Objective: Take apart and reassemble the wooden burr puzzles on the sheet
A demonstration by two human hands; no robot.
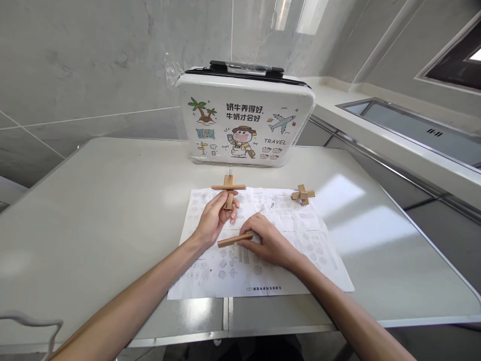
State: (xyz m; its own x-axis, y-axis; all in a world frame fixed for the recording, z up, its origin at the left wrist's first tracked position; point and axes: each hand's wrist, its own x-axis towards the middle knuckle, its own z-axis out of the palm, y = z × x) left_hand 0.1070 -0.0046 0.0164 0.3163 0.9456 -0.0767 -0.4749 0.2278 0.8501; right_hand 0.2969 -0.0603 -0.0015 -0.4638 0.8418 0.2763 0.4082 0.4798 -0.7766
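My left hand (216,216) is closed around a few wooden puzzle pieces (228,187) that form a cross, one bar lying crosswise at the far end. How these pieces lock together is partly hidden by my fingers. In my right hand (267,239), thumb and fingers pinch one end of a single wooden bar (229,241), its free end pointing left. The bar is apart from the cross. Both hands are above a printed sheet (300,276) with rows of small diagrams, upside down from here. A wooden burr puzzle (302,195) rests at the sheet's far right corner.
A plastic-wrapped white case (246,120) with a cow cartoon stands upright at the back of the pale table (93,215), against the grey tiled wall. To the right runs a counter with a sink (413,130). A white cable (33,318) hangs at the lower left.
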